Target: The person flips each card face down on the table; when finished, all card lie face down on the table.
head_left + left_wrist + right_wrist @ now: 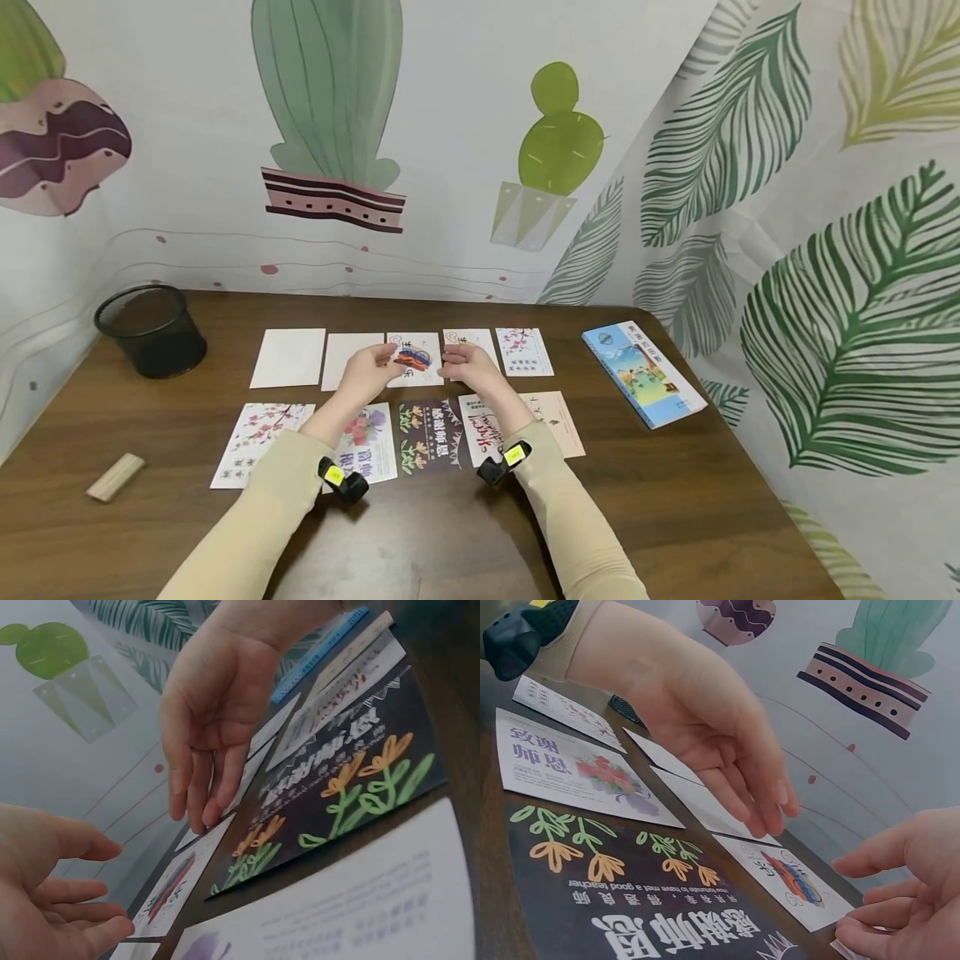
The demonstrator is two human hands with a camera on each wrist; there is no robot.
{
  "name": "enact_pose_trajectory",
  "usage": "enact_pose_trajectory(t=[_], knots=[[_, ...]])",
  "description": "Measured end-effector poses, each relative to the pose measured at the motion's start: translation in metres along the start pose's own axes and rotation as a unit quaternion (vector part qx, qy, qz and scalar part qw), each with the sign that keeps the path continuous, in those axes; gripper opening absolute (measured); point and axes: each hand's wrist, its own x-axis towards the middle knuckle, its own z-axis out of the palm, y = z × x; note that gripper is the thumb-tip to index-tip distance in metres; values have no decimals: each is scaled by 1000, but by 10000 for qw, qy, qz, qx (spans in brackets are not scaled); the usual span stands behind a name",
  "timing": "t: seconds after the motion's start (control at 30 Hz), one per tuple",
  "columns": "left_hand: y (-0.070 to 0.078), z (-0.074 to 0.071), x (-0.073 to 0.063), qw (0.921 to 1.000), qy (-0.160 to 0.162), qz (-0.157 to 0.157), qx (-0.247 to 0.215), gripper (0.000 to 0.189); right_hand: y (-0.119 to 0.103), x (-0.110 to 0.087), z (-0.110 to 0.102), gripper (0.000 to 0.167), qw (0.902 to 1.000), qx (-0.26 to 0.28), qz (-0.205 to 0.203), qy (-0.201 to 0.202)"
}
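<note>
- Around the white rectangular paper card with a blue, red and orange picture [420,358], in the middle of the back row on the dark brown wooden bench [420,537], both hands are held.
- The left hand [367,375] is placed at the left side of this card, with the fingers loosely bent and a moderate gap left to the thumb.
- The right hand [474,368] is placed at the right side, its fingers similarly relaxed and set apart from the thumb.
- Whether the card is touched by the fingertips cannot be told surely from any view.
- The plain white paper card [341,354] is partly covered by the left hand, and the white card with dark writing [482,337] by the right hand.
- In the front row, the white card with a flower bouquet and purple characters [378,433] is partly hidden by the left arm, and the white card with red script [476,417] by the right wrist.
- Between these two, the dark card with orange and green flowers [431,433] is seen; its small print is hard to read in the head view.
- Both beige sleeves [247,512] are cut off by the lower edge.
</note>
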Motion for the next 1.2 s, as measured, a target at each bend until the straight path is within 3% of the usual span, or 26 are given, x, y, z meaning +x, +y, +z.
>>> enact_pose_trajectory(t=[0.1,0.2,0.4,0.6,0.9,1.03,1.2], knots=[[-2,3,3,9983,-1,258,526,61,0,-1,2,57,9999,-1,-80,100],[-5,6,8,9913,-53,549,1195,67,0,-2,2,57,9999,7,-50,97],[-5,10,19,9684,-410,1135,2182,73,0,-3,1,57,10000,-25,-20,35],[-2,13,28,9460,-772,1430,2805,73,0,-4,1,56,9999,-109,-133,-1],[0,10,34,9107,-853,1971,3527,58,-1,-3,1,55,9998,-198,-96,6],[0,9,34,9059,-911,2168,3523,44,-1,-4,1,54,9999,-147,-68,14],[2,8,34,9132,-987,2153,3317,39,1,-5,0,52,9994,188,13,304]])
